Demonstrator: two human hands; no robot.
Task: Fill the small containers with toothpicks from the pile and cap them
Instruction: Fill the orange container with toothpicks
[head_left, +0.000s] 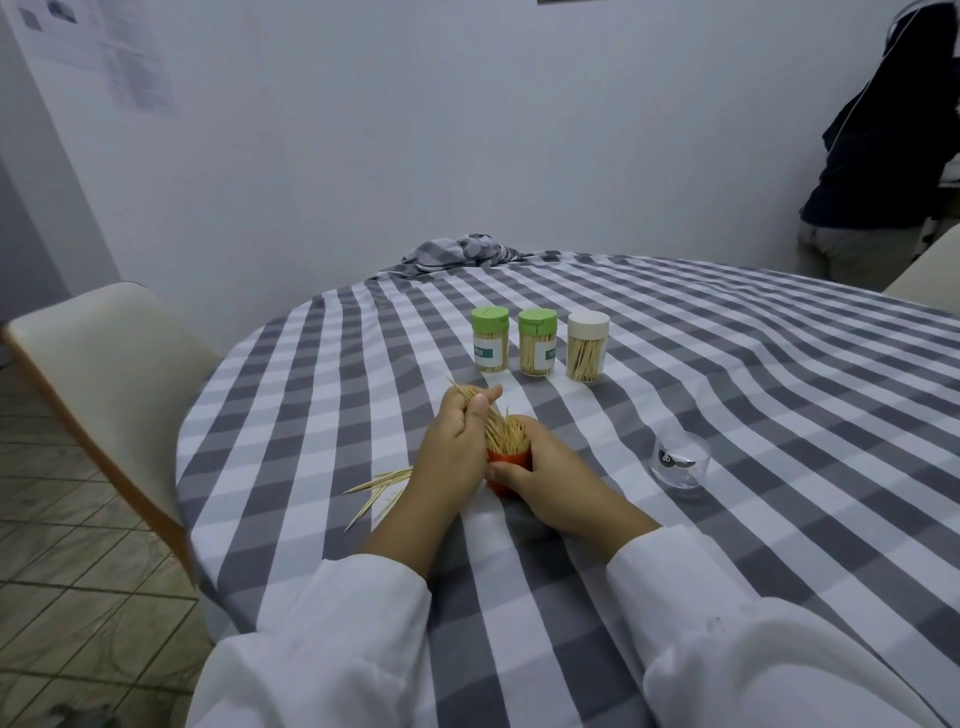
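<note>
Mostly hidden: orange container (506, 462).

place: plain dining or break room | signs: round table with checked cloth (675, 364); white chair (104, 364); tiled floor (62, 545); papers on wall (135, 73)

Grey-white checked tablecloth (727, 415), orange container (506, 460)

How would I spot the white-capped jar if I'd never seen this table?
Start at the round table with the grey checked cloth and find the row of three capped toothpick jars beyond the hands. The white-capped jar stands at the right end. Its two neighbours have green caps and labels; it has neither.
</note>
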